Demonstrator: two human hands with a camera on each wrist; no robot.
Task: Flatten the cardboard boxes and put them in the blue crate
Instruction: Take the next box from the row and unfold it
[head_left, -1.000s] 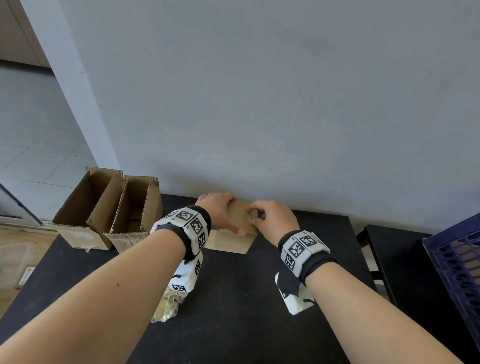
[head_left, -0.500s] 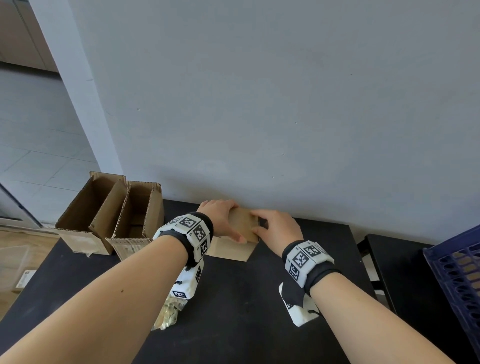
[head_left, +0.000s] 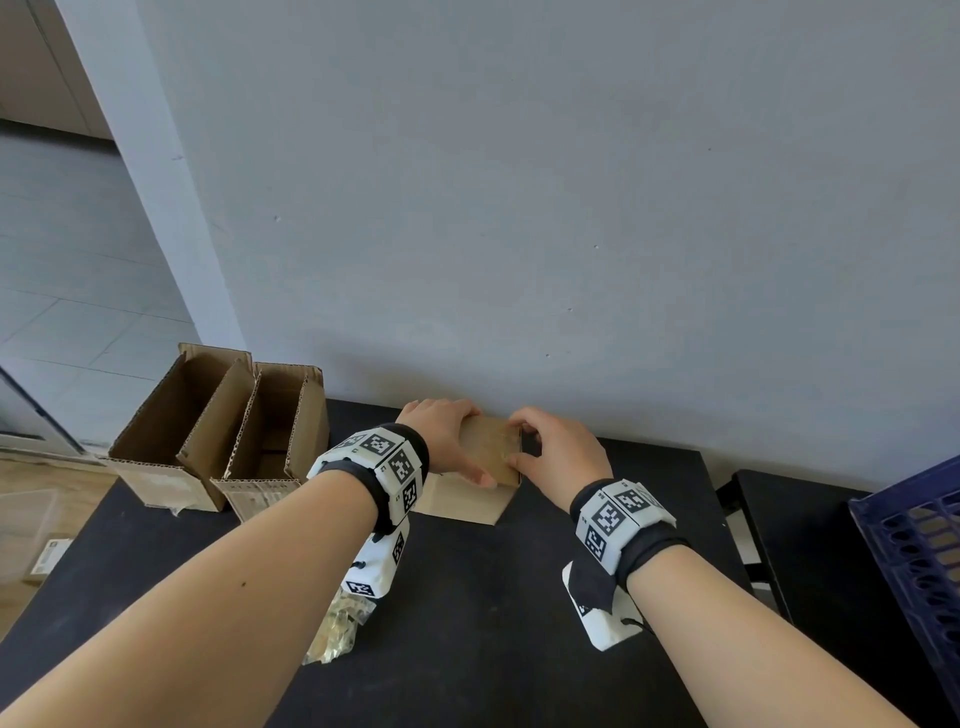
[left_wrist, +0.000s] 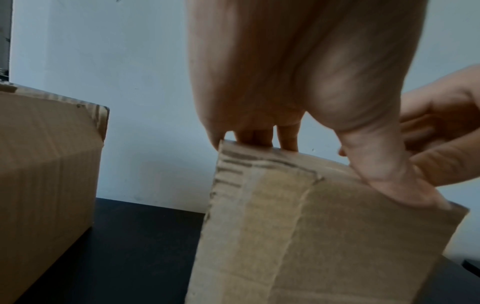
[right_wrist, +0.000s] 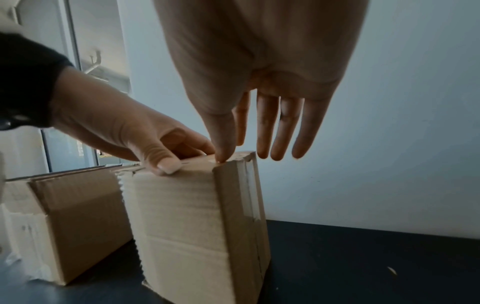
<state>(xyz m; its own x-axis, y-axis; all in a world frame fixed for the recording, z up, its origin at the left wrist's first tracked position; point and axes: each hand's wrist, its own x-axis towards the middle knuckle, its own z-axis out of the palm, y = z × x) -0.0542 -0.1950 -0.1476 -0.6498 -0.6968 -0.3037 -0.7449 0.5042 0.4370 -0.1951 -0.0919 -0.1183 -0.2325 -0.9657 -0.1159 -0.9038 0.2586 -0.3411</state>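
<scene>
A small closed cardboard box stands on the black table against the wall. My left hand grips its top, thumb on the near edge and fingers curled over the far edge. My right hand is at the box's top right corner. Its thumb tip touches the top and its fingers hang straight behind the corner. Two open cardboard boxes stand side by side at the back left. The blue crate shows at the right edge.
A crumpled clear piece of plastic lies on the table under my left forearm. A second, lower black surface stands right of the table and bears the crate. The grey wall runs directly behind the boxes.
My right hand has slid from the middle of the small box's top to its right corner. My left hand has kept its hold on the box.
</scene>
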